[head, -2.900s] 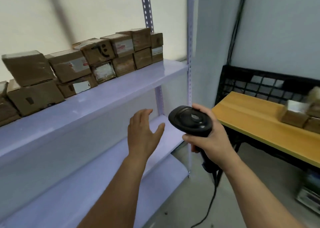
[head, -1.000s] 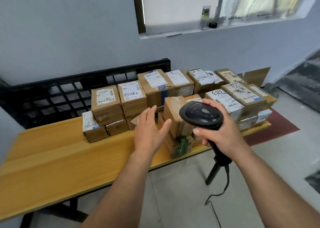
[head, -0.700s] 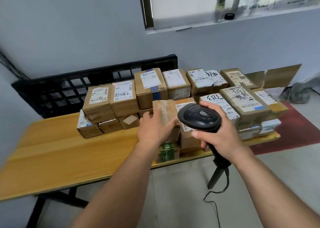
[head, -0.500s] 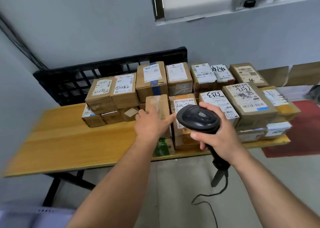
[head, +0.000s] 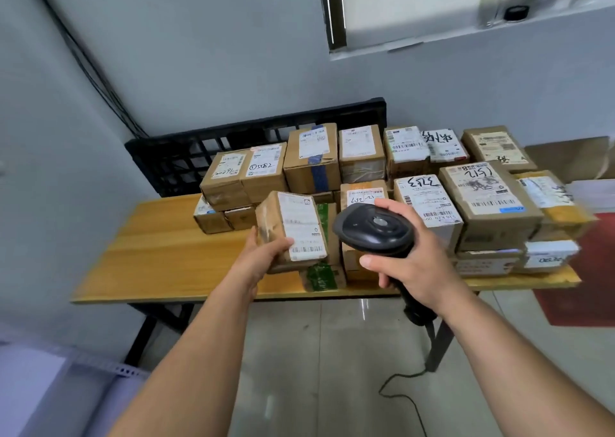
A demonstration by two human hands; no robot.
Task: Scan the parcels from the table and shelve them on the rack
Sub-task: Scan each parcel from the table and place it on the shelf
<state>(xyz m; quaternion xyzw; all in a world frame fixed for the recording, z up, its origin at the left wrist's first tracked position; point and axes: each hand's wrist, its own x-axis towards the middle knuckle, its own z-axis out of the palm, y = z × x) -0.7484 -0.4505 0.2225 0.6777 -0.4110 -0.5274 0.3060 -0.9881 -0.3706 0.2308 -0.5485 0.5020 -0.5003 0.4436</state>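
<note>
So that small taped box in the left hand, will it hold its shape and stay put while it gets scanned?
The box probably stays stiff: its cardboard edges look square. It seems light, since the left hand alone holds it tilted off the table. The glossy tape on its side could be slippery, so it may slide in that grip.

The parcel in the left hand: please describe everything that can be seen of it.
The parcel is a small brown cardboard box, wrapped in glossy tape. A white label with small print and a barcode near its lower edge covers the face turned up. It is tilted and lifted in front of the stacked parcels. The left hand grips its lower left corner. The scanner is close at its right, not touching.
</note>
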